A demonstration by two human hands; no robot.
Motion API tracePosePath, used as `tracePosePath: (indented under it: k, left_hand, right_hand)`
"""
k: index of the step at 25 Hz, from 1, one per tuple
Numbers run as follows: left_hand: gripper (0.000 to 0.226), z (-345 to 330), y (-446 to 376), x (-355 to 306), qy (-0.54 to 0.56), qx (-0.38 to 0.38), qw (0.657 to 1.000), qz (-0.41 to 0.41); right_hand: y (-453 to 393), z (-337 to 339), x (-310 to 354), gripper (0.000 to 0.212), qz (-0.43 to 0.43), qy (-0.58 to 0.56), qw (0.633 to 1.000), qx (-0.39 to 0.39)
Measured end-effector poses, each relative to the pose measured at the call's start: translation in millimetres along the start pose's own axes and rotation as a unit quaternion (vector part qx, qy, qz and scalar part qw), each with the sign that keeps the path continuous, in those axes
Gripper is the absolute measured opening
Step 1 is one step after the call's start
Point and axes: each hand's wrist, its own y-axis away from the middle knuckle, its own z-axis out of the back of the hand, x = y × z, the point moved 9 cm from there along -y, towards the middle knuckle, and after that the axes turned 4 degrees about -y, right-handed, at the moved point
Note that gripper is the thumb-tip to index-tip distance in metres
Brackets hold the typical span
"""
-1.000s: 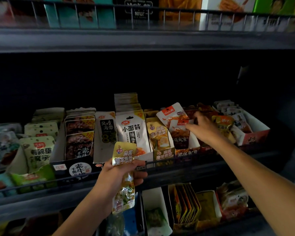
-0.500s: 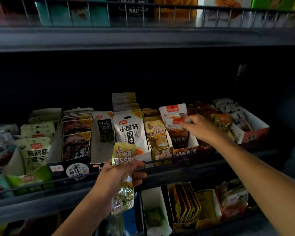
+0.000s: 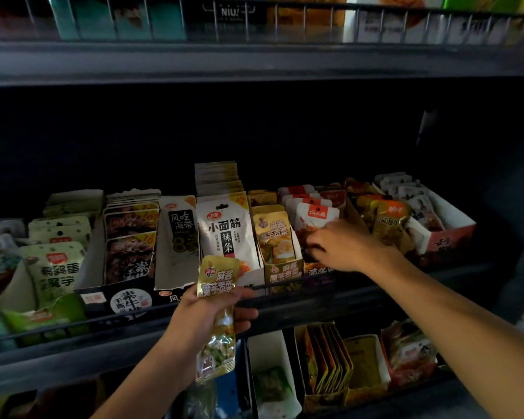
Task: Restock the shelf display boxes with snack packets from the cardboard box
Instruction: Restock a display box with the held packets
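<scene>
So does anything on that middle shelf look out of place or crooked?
Slightly. A gold packet leans crookedly across the box wall, right of the right hand, instead of standing in a row. The left hand holds a gold snack packet not yet shelved.

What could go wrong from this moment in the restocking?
1. The left hand grips the gold packet in front of the shelf rail, beside the white packet box; its matching gold display box sits further right, so it could get misfiled.
2. The right hand is in the red-and-white packets, which lean loosely and may tip or spill.
3. Dim light makes similar labels easy to confuse.
</scene>
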Motion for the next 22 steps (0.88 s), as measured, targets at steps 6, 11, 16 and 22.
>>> tracePosePath:
  k: [6,11,16,22]
  left_hand:
    - [0.021,1,4,-3,-0.006,0.019,1.0,-0.008]
    - [0.03,11,5,-2,0.032,0.013,0.999,0.006]
    - [0.038,28,15,4,0.048,0.006,0.998,0.032]
    - [0.021,53,28,-4,0.038,-0.043,0.998,0.014]
  right_hand:
    - [-11,-17,1,0.029,-0.031,0.006,0.985,0.167]
    - [-4,-4,-1,0.048,-0.035,-0.065,0.997,0.027]
    - [12,12,-5,0.048,-0.056,-0.095,0.991,-0.076]
    - [22,30,2,0.04,-0.084,-0.114,0.979,-0.146]
